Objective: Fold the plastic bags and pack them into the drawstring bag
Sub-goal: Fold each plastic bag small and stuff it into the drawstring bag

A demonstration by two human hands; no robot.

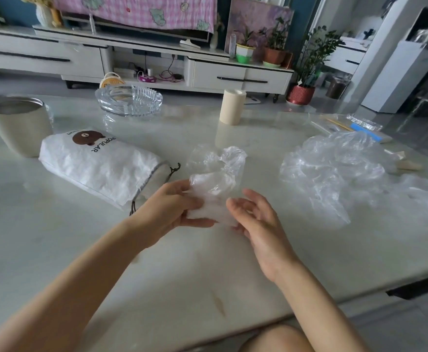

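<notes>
Left hand (172, 208) pinches a half-folded clear plastic bag (216, 182) over the table (81, 250), right hand (257, 222) loose-fingered against it. Drawstring bag (98, 165) lies just beside, and the crumpled pile (334, 168) waits unfolded. Plenty left, I'd judge.

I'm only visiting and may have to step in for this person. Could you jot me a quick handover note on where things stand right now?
Left hand: grips a partly folded plastic bag just above the table.
Right hand: open, at that bag's right edge.
Drawstring bag: lies on its side to the left, mouth toward the hands; its contents cannot be seen.
Pile of plastic bags: crumpled, on the right, not folded.
Done: one fold under way.
Left: finish it, pack it, then fold and pack the pile.
</notes>
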